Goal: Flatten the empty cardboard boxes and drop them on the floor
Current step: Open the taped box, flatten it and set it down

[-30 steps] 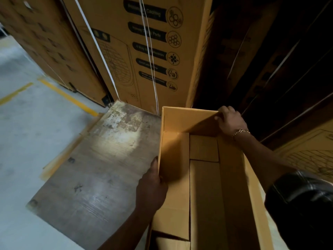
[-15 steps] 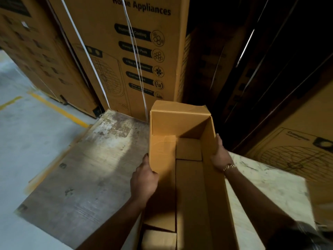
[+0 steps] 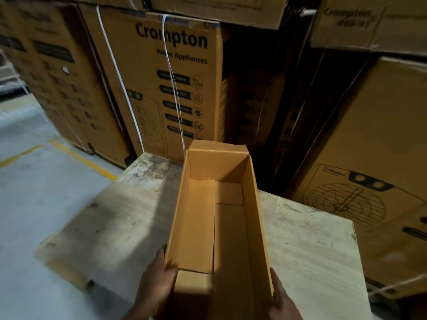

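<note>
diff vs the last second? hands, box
Both hands slid back along the box walls toward the person. The right hand let go of the far corner and now lies against the right wall's near end. The left hand grips the left wall, nearer too. The box stays open, unflattened, on the table.
</note>
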`<state>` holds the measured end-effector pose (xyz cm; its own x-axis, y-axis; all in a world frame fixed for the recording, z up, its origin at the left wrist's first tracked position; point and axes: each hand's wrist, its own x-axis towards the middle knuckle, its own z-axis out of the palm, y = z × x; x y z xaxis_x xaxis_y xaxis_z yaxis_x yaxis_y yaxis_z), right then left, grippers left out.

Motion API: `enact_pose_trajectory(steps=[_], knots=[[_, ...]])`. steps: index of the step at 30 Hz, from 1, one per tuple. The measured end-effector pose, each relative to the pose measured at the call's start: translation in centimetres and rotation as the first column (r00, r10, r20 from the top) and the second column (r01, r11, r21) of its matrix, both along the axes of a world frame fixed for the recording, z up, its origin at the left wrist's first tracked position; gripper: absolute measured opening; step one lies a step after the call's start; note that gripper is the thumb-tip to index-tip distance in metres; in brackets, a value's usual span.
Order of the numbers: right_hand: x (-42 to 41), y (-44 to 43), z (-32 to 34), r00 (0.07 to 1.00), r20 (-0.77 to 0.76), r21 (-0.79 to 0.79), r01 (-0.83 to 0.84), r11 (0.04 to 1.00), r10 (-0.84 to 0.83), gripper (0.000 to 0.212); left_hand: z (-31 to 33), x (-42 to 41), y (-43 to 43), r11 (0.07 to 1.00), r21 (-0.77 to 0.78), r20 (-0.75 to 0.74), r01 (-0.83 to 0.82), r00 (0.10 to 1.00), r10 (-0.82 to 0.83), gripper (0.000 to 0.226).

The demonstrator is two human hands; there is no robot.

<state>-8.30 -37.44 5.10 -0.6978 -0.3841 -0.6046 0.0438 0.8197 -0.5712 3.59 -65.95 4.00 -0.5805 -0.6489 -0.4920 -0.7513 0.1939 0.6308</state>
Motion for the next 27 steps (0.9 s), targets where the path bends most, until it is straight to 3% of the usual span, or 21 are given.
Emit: enact_pose_trajectory(steps=[2,5,9,11,14,19,21,24,25,27], knots=[[1.8,0.6,0.1,0.993,0.011,-0.064,0.119,0.991,-0.118,0.070,-1.0,4.3,2.5,0.987,0.095,-0.058,-0.130,0.989,0.136,0.081],[3.6,1.1,0.8,0.965,0.003,-0.132,0.259,0.957,-0.261,0.062,-3.9,7.2,4.0,0.940,0.173,-0.083,-0.293,0.947,0.310,0.097],[4.8,3.1,4.3,0.958,-0.112,-0.100,0.253,0.962,-0.264,0.060,-4.0,6.4,6.2,0.920,0.262,-0.078,-0.292,0.944,0.322,0.076],[5.1,4.8,5.9,0.943,-0.183,-0.051,0.275,0.960,-0.279,0.058,-2.5,5.2,7.7,0.922,0.313,-0.088,-0.229,0.959,0.268,0.052],[5.3,7.2,8.0,0.926,-0.264,0.059,0.295,0.954,-0.270,0.066,-2.6,2.3,9.0,0.882,0.461,-0.140,-0.100,0.973,0.184,0.036],[5.1,5.8,12.5,0.886,-0.464,0.222,0.141,0.965,-0.022,0.085,-4.6,-1.3,8.8,0.819,0.574,-0.124,-0.016,0.987,0.106,0.027],[5.5,2.6,13.3,0.836,-0.536,0.297,0.055,0.953,0.119,0.085,-5.6,-1.4,7.5,0.860,0.509,-0.083,0.011,0.996,0.036,0.023],[6.8,-3.6,13.3,0.761,-0.589,0.395,-0.022,0.918,0.271,0.085,-9.4,-1.0,3.3,0.945,0.283,0.014,0.165,0.984,-0.176,0.028],[7.2,-5.5,13.5,0.733,-0.609,0.412,-0.035,0.911,0.303,0.084,-10.3,-1.2,2.1,0.952,0.228,-0.022,0.206,0.978,-0.207,0.032],[8.0,-8.8,13.5,0.667,-0.661,0.412,-0.060,0.909,0.344,0.073,-5.1,-0.2,1.4,0.946,0.248,-0.176,0.211,0.970,-0.170,0.051]])
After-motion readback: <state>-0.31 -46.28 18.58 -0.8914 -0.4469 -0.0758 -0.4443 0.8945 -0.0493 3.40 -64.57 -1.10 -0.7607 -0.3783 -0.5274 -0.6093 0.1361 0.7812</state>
